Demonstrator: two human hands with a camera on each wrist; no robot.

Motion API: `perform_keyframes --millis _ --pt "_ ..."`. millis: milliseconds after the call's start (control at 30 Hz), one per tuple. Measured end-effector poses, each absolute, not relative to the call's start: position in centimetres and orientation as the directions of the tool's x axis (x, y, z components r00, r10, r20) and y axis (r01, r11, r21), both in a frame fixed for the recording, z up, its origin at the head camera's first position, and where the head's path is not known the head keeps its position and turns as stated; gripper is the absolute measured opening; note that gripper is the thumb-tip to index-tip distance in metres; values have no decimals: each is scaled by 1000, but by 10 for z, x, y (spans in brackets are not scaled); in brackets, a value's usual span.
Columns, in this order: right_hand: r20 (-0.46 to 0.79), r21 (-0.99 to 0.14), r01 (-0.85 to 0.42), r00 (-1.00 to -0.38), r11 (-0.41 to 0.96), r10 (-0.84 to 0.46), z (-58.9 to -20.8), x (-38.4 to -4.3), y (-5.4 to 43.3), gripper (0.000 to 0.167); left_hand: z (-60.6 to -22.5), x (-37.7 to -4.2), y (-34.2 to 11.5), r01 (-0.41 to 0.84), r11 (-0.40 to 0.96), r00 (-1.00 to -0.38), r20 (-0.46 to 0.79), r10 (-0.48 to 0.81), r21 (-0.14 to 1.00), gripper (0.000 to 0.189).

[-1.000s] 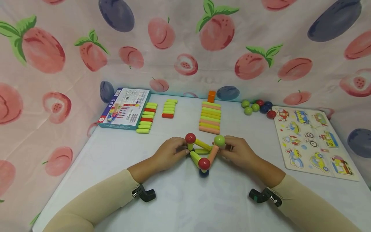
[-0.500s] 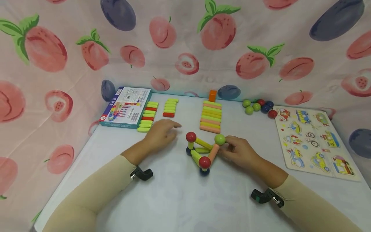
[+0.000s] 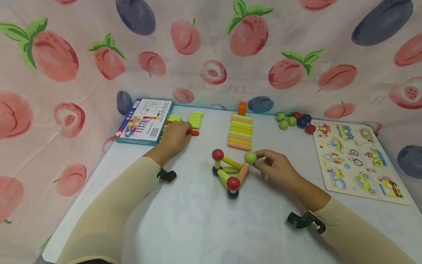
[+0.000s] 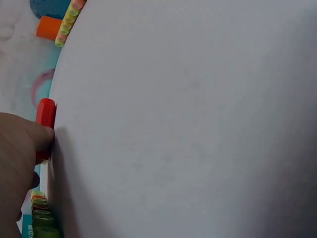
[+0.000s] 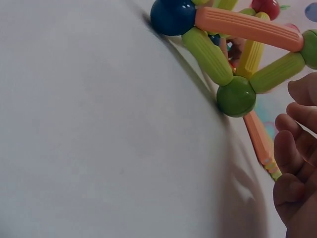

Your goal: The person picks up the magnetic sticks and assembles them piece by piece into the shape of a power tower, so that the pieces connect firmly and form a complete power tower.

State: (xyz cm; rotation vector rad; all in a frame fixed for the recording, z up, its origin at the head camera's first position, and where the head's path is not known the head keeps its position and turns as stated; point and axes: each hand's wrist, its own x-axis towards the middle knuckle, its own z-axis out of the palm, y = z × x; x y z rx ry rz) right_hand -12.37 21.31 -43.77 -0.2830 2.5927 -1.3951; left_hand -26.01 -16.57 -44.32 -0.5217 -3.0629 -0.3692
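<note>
My left hand [image 3: 176, 136] pinches a short red building stick [image 4: 45, 114], thumb on its near side, at the front of a small row of green sticks [image 3: 195, 119]. The other fingers are partly hidden. In the middle of the table stands a ball-and-stick frame with green, yellow and orange sticks; red balls [image 3: 233, 183] top two corners and a green ball [image 3: 250, 157] a third. Dark blue balls [image 5: 173, 16] sit at the base. My right hand [image 3: 275, 165] is beside the green top ball, fingers loosely bent; whether a fingertip touches it, I cannot tell.
A toy box [image 3: 145, 121] lies at the back left, with sticks along its right side. Longer sticks [image 3: 240, 132] lie in a row behind the frame, an orange block [image 3: 242, 108] beyond. Loose balls [image 3: 291, 121] and a picture puzzle board [image 3: 357, 161] are on the right.
My left hand has left the frame's left corner, moved back and left to the short sticks, and taken hold of a red one. The right hand has stayed by the green ball.
</note>
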Motion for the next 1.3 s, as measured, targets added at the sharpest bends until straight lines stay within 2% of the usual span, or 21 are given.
perform_keyframes --millis 133,400,467,567,733,933,1133,1300 --pt "-95 -856 -48 -964 514 -247 -437 -124 216 31 -444 -256 -163 310 904 -947 14 320 294 28" --pt "-90 -908 -53 -944 416 -317 -439 -119 216 32 -445 -242 -157 277 840 -940 -48 337 466 27" --pt "-97 -895 -58 -942 442 -320 -440 -117 215 33 -446 -238 -155 281 822 -936 -46 348 496 25" --pt "-95 -823 -106 -943 558 -319 -443 -113 210 36 -448 -232 -150 294 801 -931 -32 364 522 22" --pt "-22 -688 -213 -950 693 -313 -449 -109 200 34 -451 -209 -136 345 745 -905 -7 425 571 17" --pt "30 -679 -226 -959 699 -282 -450 -114 192 22 -456 -179 -115 386 667 -886 54 461 638 16" --pt "-27 -697 -196 -954 689 -299 -452 -128 190 28 -460 -158 -113 380 669 -909 126 397 639 16" --pt "-65 -727 -215 -924 652 -377 -451 -143 191 32 -463 -131 -107 341 685 -934 150 324 643 19"
